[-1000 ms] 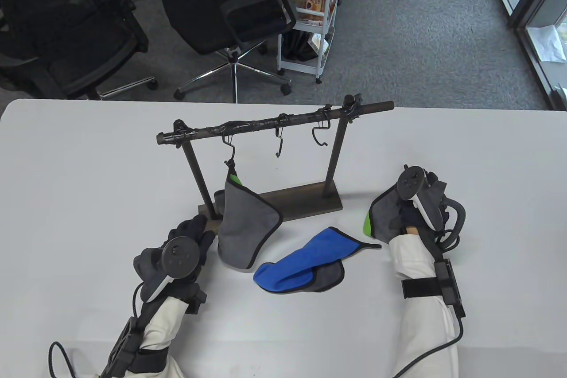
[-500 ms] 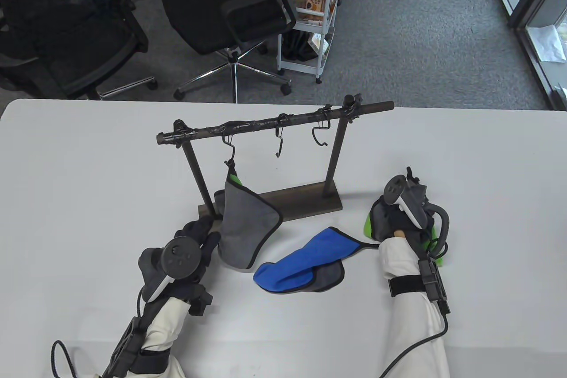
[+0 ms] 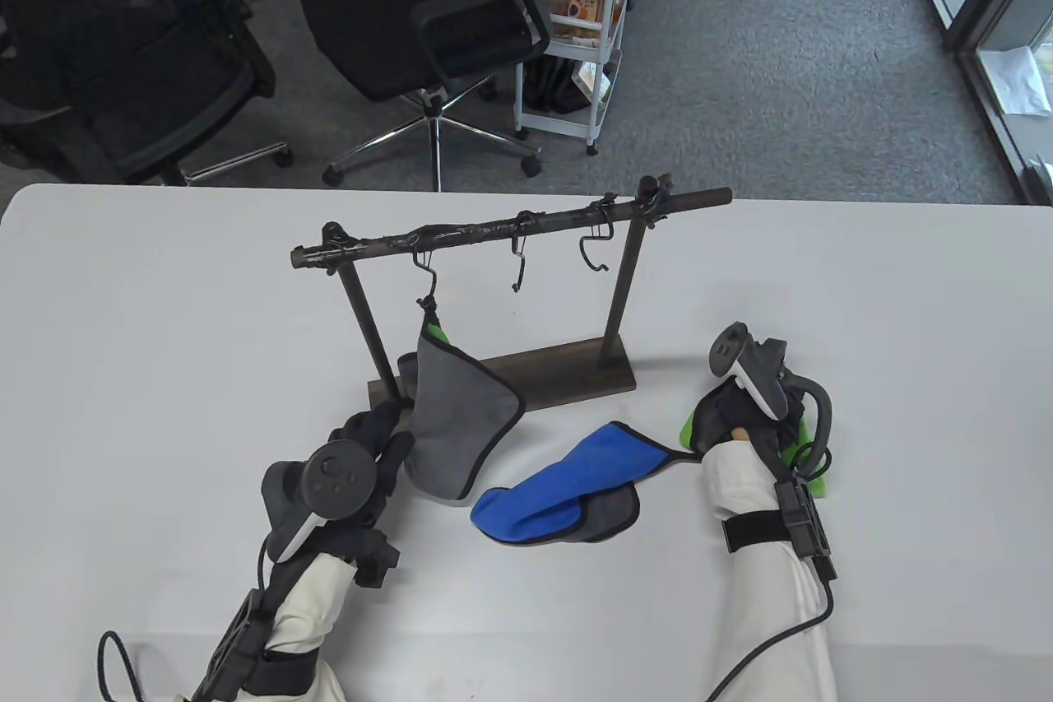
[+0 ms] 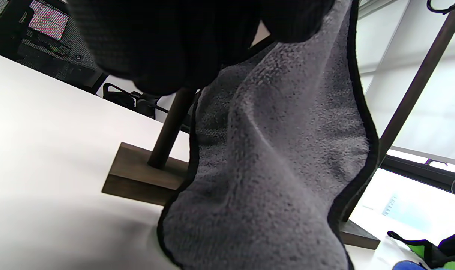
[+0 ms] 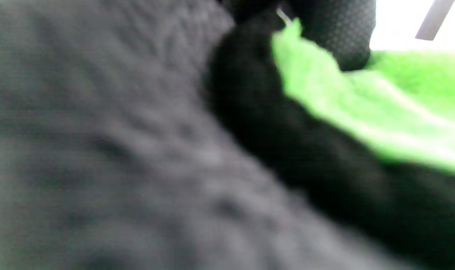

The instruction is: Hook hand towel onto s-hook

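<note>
A dark rack (image 3: 568, 374) carries three s-hooks on its bar. A grey towel with a green side (image 3: 456, 422) hangs from the left hook (image 3: 424, 267). The middle hook (image 3: 518, 264) and right hook (image 3: 593, 253) are bare. My left hand (image 3: 374, 430) lies against the hung towel's left edge. In the left wrist view its fingers (image 4: 167, 45) sit above that towel (image 4: 280, 157); I cannot see a pinch. My right hand (image 3: 724, 406) grips a second green and grey towel (image 3: 684, 429) bunched on the table. The right wrist view shows a fingertip (image 5: 336, 33) on its green side (image 5: 362, 105).
A blue towel with grey backing (image 3: 568, 484) lies on the table between my hands, its loop pointing towards my right wrist. Office chairs (image 3: 419, 19) and a white cart (image 3: 576, 35) stand beyond the table's far edge.
My right hand has moved left and towards me, bunching the green and grey towel under it. My left hand has shifted slightly right, staying beside the hung towel.
</note>
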